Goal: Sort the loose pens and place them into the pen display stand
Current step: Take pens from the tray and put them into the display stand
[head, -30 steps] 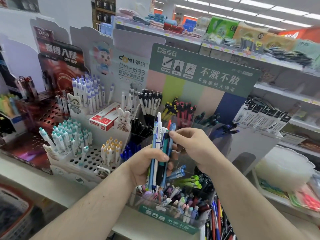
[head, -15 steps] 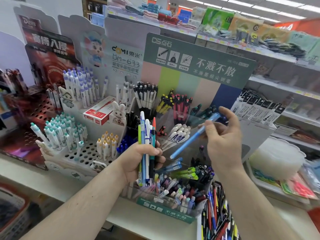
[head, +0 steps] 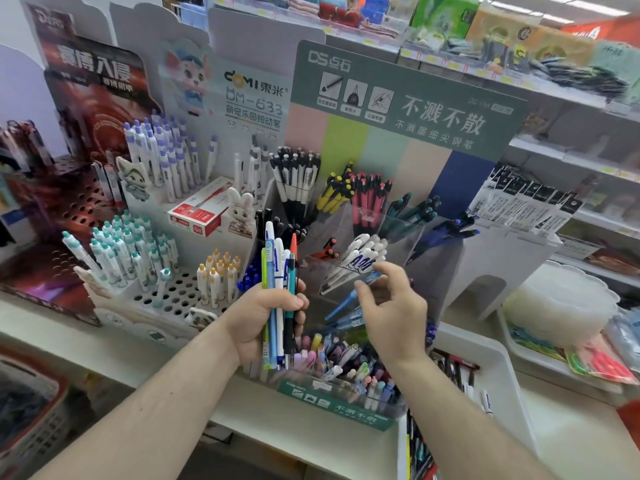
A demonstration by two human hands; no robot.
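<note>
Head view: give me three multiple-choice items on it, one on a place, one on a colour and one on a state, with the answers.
1. Where does the red box lie?
A. Beside the rabbit figure
B. In the left hand
C. On top of the header panel

2. What colour is the header panel of the clear-compartment pen display stand?
A. Red
B. Green
C. Yellow

3. What is the left hand doing?
A. Lying flat on the shelf
B. Curled shut, holding nothing
C. Gripping a bundle of pens upright

Answers:
1. A: the red box lies just left of the rabbit figure on the white stand.
2. B: the header panel is green with white lettering.
3. C: the left hand has its fingers wrapped round the bundle of pens, tips pointing up.
</note>
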